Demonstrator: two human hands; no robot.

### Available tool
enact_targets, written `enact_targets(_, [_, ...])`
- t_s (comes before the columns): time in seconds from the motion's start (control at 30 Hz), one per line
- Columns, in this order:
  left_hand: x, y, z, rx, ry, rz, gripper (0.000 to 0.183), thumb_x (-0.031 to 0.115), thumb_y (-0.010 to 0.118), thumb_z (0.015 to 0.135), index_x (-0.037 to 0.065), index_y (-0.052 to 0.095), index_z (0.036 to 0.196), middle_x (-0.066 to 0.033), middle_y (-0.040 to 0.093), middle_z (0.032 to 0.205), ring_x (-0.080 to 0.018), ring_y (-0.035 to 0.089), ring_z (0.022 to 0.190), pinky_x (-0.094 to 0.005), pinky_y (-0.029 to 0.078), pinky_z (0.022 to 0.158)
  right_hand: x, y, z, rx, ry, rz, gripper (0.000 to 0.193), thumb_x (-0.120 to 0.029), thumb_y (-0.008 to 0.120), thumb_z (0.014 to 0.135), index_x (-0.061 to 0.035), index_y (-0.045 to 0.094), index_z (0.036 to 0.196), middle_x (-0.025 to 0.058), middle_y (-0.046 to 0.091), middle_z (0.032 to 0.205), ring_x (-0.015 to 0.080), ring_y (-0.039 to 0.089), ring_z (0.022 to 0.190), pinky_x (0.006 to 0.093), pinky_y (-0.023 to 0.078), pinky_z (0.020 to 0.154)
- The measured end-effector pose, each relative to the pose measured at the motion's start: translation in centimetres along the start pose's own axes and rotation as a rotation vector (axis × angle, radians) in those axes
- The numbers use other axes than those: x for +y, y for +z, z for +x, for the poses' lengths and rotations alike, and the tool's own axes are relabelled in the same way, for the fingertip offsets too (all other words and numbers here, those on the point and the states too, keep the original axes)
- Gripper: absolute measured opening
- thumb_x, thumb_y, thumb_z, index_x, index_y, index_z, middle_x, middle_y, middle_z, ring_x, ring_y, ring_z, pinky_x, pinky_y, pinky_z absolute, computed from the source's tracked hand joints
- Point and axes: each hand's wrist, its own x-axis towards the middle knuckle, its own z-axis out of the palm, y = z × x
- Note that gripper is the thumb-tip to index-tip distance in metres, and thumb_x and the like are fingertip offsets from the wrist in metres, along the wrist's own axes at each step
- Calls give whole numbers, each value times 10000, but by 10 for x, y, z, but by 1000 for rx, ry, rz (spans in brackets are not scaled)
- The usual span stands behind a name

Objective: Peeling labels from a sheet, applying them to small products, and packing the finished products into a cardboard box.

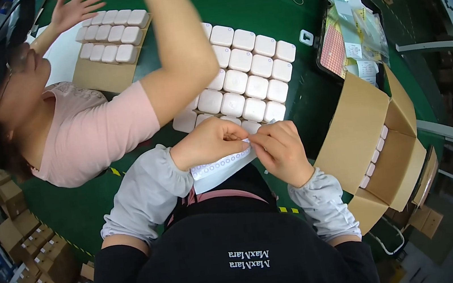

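Note:
My left hand [204,143] grips a white sticker sheet [217,178] with rows of small purple-ringed round stickers. It holds the sheet low, close to my body. My right hand [282,154] is closed in a pinch at the sheet's upper right corner, its fingertips almost meeting those of the left. Whether a single sticker is between them is hidden. Just beyond both hands stand rows of white rounded-square boxes [236,82] on the green table [309,93]. Several boxes in the far rows carry a small round mark near one corner.
On the left a co-worker [96,133] in pink reaches an arm across the boxes. More white boxes [114,35] sit on cardboard beyond. At the right are a black tray [322,51] of papers and bags, a white square piece [306,37] and an open carton [353,125] holding white boxes.

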Motion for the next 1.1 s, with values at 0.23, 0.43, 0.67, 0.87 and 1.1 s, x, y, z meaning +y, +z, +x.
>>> enact_targets(0.23, [2,-14,9,-6,35,191,204,145,670,873,-17,680,998,-65,694,841,-92,604,756,-269,495,691,8,6,8,-46,24,36,184,2,724,692,-48,650,853,58,603,841,238,586,784,342,430,718])
enact_targets(0.43, [-5,-20,11,0,68,154,194,135,659,873,-21,684,986,-70,697,836,-96,614,762,-270,495,692,15,7,20,-139,104,155,153,22,682,723,-42,608,841,86,588,888,257,571,799,339,436,732])
enact_targets(0.67, [-16,-31,7,-59,-70,101,245,129,656,887,-4,672,1092,-57,700,918,-75,611,823,-249,494,735,111,35,33,-121,427,248,55,-9,600,834,9,575,880,112,552,878,207,551,770,298,451,686])
enact_targets(0.87, [-28,-26,2,-65,-35,-10,234,126,654,885,-8,677,1075,-64,702,905,-87,613,792,-254,499,730,137,74,58,-142,294,67,56,-28,596,838,19,582,864,155,584,850,304,598,751,365,477,669])
enact_targets(1.1, [-28,-32,-1,-77,-45,26,255,120,658,895,-13,665,1112,-58,702,944,-75,614,822,-242,501,747,137,88,61,-139,332,-100,53,-89,629,780,-59,623,823,108,630,822,323,618,762,432,456,662])
